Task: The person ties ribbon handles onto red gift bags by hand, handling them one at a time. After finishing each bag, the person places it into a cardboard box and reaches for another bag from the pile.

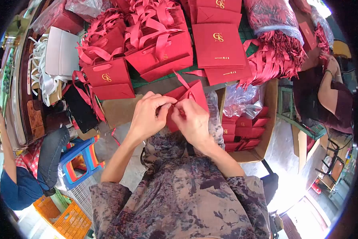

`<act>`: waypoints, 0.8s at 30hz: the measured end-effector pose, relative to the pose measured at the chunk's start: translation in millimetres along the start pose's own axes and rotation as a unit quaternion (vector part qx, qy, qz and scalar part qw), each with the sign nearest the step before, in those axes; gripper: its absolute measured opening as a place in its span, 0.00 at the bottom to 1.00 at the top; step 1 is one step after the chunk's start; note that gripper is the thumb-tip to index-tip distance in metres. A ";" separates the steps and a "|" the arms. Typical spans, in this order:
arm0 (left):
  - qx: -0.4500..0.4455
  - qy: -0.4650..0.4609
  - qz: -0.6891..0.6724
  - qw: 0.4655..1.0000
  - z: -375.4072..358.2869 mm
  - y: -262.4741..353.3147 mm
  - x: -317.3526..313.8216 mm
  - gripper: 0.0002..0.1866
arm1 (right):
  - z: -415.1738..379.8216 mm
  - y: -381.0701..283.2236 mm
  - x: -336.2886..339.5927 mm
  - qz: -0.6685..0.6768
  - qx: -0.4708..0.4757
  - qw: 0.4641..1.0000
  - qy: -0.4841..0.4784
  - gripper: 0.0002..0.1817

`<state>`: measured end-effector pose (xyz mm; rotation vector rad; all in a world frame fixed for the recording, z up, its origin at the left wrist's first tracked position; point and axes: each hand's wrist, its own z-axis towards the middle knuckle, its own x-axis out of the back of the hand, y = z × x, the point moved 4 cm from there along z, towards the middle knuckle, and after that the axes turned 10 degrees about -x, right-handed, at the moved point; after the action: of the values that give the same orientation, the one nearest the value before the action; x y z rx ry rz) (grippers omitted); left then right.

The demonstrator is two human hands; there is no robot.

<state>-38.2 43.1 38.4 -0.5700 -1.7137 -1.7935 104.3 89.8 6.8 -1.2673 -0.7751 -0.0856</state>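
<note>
A small red paper gift bag (198, 93) is in front of my body, with a pink ribbon (181, 81) rising from its top. At its near upper edge, my left hand (152, 113) is closed in a pinch, thumb and index finger together. Close beside it my right hand (192, 120) pinches at the same edge, fingers curled. The two sets of fingertips almost meet, and the bit between them is too small to make out. Part of the bag is hidden behind both hands.
Red bags with ribbon handles (163, 51) crowd the table beyond my hands. Flat red bags (219, 46) are stacked right of them, near bundled ribbons (276, 59). A carton (271, 131) holding red bags stands at my right. Another person's arm (328, 85) is far right.
</note>
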 end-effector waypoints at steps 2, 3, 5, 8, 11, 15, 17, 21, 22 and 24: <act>-0.010 0.008 0.003 1.000 0.9 1.4 -1.0 0.10 | -0.1 2.7 -0.6 0.031 -0.028 0.999 -0.011 0.07; -0.009 0.009 0.003 1.000 0.4 1.6 -2.6 0.10 | 0.7 4.7 -1.0 0.062 -0.054 0.996 -0.022 0.07; 0.004 0.022 -0.021 1.000 -2.3 1.7 -5.9 0.10 | 6.7 10.8 1.3 0.107 -0.138 0.981 -0.079 0.07; -0.008 0.062 0.013 0.998 -1.2 5.5 -1.6 0.12 | 6.6 17.0 -8.5 0.210 -0.219 0.946 -0.117 0.06; 0.015 0.061 -0.044 0.997 -0.5 2.9 2.6 0.13 | 5.8 21.7 -10.5 0.276 -0.219 0.931 -0.097 0.06; -0.026 0.031 0.006 0.999 -1.7 1.5 -0.3 0.12 | 5.4 9.7 -1.6 0.201 -0.194 0.958 -0.066 0.07; -0.015 0.031 -0.017 0.999 -3.4 1.9 0.2 0.12 | 4.2 5.5 9.7 0.159 -0.178 0.967 -0.090 0.07; -0.057 0.060 0.015 0.997 -7.7 1.2 -5.0 0.12 | 18.0 -15.2 50.1 0.042 -0.018 0.999 -0.018 0.06; -0.105 0.089 0.054 0.989 -9.3 4.1 -6.6 0.12 | 25.1 -16.9 54.3 0.028 0.012 0.999 -0.028 0.06; -0.143 0.100 0.080 0.981 -12.1 12.1 -11.5 0.12 | 38.8 -15.0 59.0 0.013 0.044 0.998 -0.035 0.06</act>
<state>-20.5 32.4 38.8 -0.6050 -1.2516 -1.9215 123.1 139.5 55.7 -1.2017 -0.8135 0.0138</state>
